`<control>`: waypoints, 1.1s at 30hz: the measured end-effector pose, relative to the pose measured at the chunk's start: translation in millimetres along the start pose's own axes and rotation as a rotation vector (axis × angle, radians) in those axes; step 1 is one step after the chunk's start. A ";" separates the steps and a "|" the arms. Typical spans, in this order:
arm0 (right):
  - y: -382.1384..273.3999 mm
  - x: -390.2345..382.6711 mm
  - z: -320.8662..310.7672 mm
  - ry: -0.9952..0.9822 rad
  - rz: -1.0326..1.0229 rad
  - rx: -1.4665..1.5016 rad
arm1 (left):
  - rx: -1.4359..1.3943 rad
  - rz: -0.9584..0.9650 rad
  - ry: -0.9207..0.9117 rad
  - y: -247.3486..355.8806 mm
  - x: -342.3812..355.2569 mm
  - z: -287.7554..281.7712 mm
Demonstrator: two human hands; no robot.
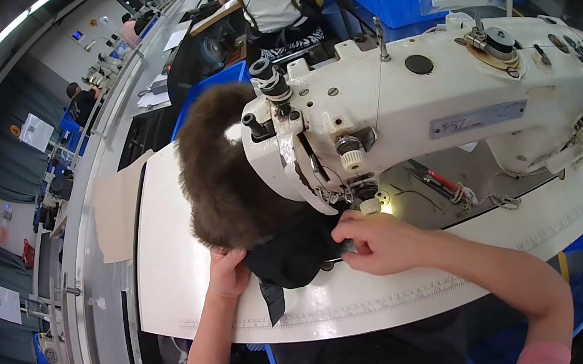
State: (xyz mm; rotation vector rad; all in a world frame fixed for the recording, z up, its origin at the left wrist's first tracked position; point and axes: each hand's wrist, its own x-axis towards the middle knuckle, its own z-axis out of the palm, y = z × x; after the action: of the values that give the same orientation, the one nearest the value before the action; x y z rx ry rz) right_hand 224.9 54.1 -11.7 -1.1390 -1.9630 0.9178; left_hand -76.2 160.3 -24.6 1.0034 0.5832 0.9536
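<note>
Brown fur (209,183), left of sewing machine (417,87), stretches lengthwise away from L hand (227,270), pinching its edge; half-curled R hand (380,244), nearer machine, touches black cloth (294,253), grip unclear.

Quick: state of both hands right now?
Left hand: thumb at the brown fur's lower edge, other fingers hidden; grip can't be told.
Right hand: fingers curled at the black cloth; pinch can't be confirmed.
</note>
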 end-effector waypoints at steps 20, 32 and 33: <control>0.6 9.3 -2.3 0.102 -0.259 -0.580 | 1.958 0.911 -0.566 23.9 -42.6 151.0; 17.6 -11.4 -26.6 0.037 -0.136 -0.345 | 2.097 0.715 -0.876 52.9 -16.0 130.6; 20.3 -14.2 -29.7 0.039 -0.157 -0.287 | 2.000 0.833 -0.798 49.5 -18.5 113.9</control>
State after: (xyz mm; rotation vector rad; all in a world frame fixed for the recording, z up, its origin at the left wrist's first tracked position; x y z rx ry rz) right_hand 263.3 55.8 -15.9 -1.1278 -2.1653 0.5399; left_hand -15.4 104.7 70.2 3.3770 0.2354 0.2132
